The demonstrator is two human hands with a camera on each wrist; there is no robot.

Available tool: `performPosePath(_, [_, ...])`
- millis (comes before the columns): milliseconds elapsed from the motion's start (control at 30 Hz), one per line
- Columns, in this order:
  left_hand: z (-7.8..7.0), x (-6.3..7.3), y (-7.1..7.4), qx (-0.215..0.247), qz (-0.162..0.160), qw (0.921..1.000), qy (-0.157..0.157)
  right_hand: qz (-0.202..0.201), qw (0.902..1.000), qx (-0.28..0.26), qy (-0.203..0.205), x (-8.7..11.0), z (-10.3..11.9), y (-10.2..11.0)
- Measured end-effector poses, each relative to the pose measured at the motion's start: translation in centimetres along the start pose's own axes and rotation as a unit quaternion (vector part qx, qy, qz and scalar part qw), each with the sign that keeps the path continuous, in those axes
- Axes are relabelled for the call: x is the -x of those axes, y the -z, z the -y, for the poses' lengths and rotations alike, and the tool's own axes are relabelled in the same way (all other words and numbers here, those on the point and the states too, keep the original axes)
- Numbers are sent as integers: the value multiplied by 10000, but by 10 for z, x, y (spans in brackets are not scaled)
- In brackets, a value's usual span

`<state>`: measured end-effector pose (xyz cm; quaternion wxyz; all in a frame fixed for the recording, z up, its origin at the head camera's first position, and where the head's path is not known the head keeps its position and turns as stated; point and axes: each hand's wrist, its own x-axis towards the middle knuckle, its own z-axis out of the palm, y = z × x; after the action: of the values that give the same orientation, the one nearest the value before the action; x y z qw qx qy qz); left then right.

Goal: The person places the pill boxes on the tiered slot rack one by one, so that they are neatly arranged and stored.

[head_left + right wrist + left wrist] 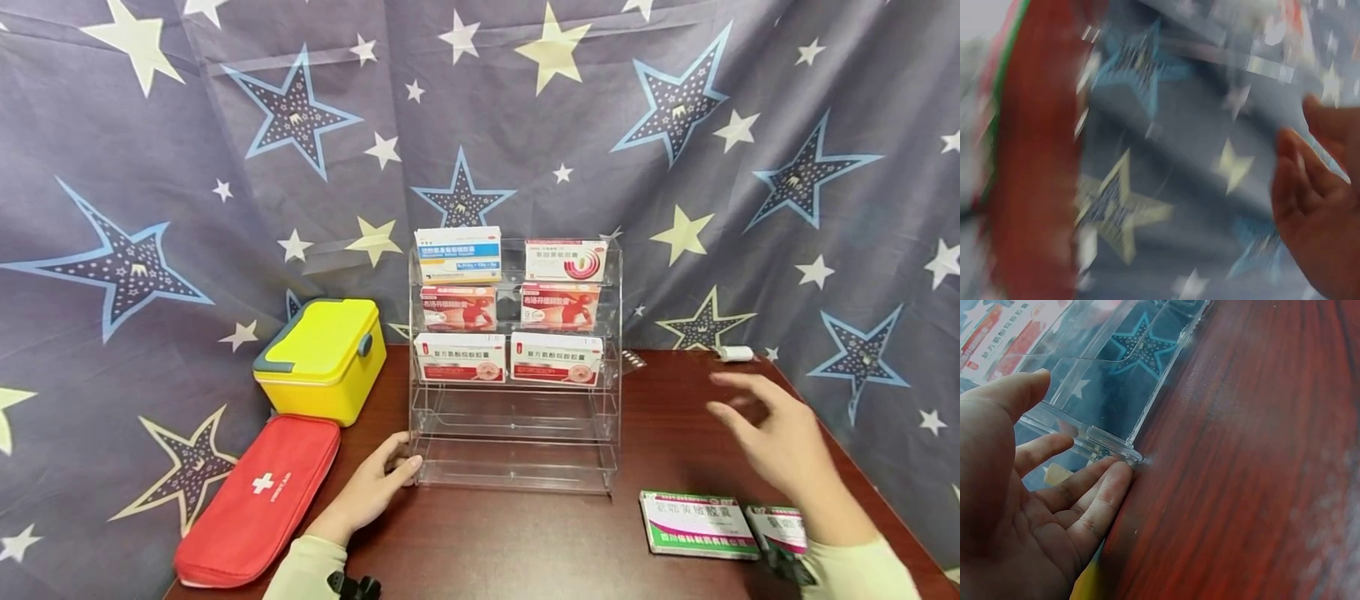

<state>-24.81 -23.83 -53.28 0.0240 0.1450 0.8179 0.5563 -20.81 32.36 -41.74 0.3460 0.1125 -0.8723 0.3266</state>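
A clear acrylic tiered rack point(517, 479) stands mid-table, medicine boxes on its upper three tiers. My left hand point(378, 487) is at the rack's lower left corner; in the left wrist view its fingertips point(1119, 472) touch the rack's foot, with the thumb held apart. Over the table's right side, my right hand point(783, 446) hangs in the air, fingers loosely bent and holding nothing. Below it lie a green-and-white medicine box point(699, 525) and a second similar box point(778, 527), partly hidden by the right wrist. The right wrist view is blurred.
Left of the rack sit a yellow lidded box point(318, 358) and a red first-aid pouch point(258, 500). A small white bottle point(735, 353) lies at the back right, and a blister pack point(633, 359) is beside the rack. A star-patterned cloth point(510, 117) hangs behind the table.
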Motion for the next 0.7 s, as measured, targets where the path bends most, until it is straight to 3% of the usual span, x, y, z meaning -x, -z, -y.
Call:
performPosePath(100, [-1,0,0,16,32,10000,-31,723,9953,48,-643,24,-38,27])
performPosePath(167, [-1,0,0,24,42,10000,-40,1308,9857,30,-1062,40,-61,42])
performPosePath(267, [-2,1,0,35,23,10000,-15,2208,9605,-52,-1690,58,-92,59])
performPosePath(367, [0,1,0,48,11,10000,0,3019,9310,-14,-2052,70,-116,68])
performPosePath(467, [0,2,0,55,25,10000,39,3646,9098,6,-1983,78,-133,76])
performPosePath(567, [-1,2,0,50,37,10000,53,4002,8995,-65,-1753,83,-142,82])
performPosePath(700, [1,0,0,18,21,10000,27,3944,9047,486,-1535,85,-141,83])
